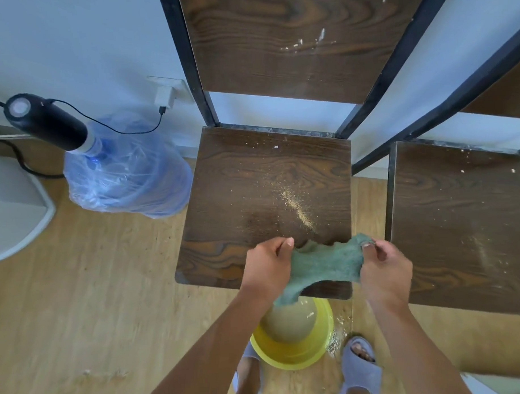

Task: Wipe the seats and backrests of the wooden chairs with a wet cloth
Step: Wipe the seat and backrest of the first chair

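At the bottom of the view, two feet in grey open-toed slippers [360, 370] stand on the pale wood-pattern floor [94, 305], with a round yellow plastic basin [297, 357] of murky water between and just ahead of them; above the basin, the left hand [267, 266] and the right hand [385, 269] stretch a damp green cloth [323, 267] between them, each hand's fingers pinched tight on one end of it, a loose corner hanging down toward the basin; the cloth hangs over the front edge of the dark brown wooden seat of the middle chair [252, 191], whose surface carries a diagonal streak of yellowish crumbs [297, 207] and scattered specks; just beside it to the right is the seat of a second dark wooden chair [466, 219], also dusted with crumbs; to the left on the floor stands a blue water jug wrapped in clear plastic [125, 178] topped by a black pump dispenser [47, 121], its cable running to a white charger [165, 97] in the wall; farthest, the middle chair's dark wooden backrest panel in a black metal frame [291, 39] shows whitish smears.
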